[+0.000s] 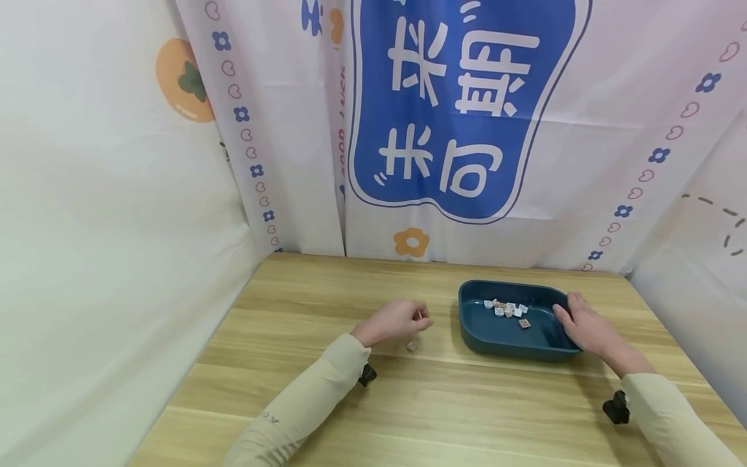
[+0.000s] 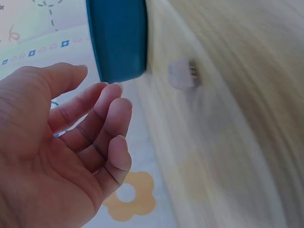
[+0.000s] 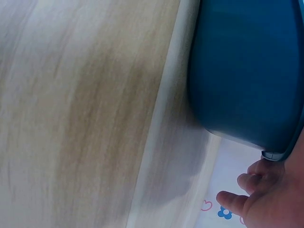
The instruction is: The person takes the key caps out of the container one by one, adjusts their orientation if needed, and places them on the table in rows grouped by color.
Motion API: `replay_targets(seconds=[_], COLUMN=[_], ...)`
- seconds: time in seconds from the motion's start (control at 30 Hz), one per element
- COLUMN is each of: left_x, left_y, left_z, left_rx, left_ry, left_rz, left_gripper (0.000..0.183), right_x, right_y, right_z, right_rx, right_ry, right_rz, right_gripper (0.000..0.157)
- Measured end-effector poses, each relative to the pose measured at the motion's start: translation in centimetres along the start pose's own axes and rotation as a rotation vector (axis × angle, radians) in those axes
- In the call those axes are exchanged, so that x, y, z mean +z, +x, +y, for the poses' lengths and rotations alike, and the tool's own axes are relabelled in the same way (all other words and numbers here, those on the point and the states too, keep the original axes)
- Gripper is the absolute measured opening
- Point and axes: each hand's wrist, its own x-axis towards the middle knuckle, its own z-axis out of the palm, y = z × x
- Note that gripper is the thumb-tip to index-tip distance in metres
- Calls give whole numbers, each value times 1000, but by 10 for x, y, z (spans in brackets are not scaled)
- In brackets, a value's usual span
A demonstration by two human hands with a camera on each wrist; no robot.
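Observation:
A dark blue-green rectangular tray stands on the wooden table, right of centre in the head view. Inside it lie several small white and tan tiles, bunched toward the back. My right hand grips the tray's right end, thumb over the rim and fingers along the outer side. Left of the tray, my left hand hovers over the table with loosely bent fingers; its palm is bare in the left wrist view. Just below it on the table sits one loose small tile, pale with dark marks on one face in the left wrist view.
The wooden table ends at the back against a hanging cloth with a blue panel and white characters. White fabric walls stand at both sides. Black wrist mounts sit under both sleeves.

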Motion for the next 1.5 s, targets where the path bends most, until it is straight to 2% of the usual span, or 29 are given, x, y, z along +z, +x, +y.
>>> replay_targets(seconds=[0.3, 0.5, 0.8, 0.97, 1.17, 1.5], left_x=[-4, 0, 4, 11, 23, 34], left_y=[11, 19, 31, 42, 55, 72], left_z=[19, 33, 58, 70, 85, 106], left_rx=[51, 75, 112, 134, 120, 111], left_ry=[1, -15, -60, -79, -85, -91], left_rz=[86, 102, 114, 140, 129, 109], left_gripper=[15, 12, 18, 17, 17, 17], right_x=[2, 2, 1, 1, 2, 4], right_y=[1, 0, -2, -2, -2, -2], right_z=[1, 4, 4, 2, 1, 0], right_rx=[1, -12, -12, -17, -29, -34], right_ry=[14, 18, 17, 13, 17, 2], right_rz=[4, 19, 17, 18, 26, 36], right_gripper=[84, 82, 81, 81, 80, 81])
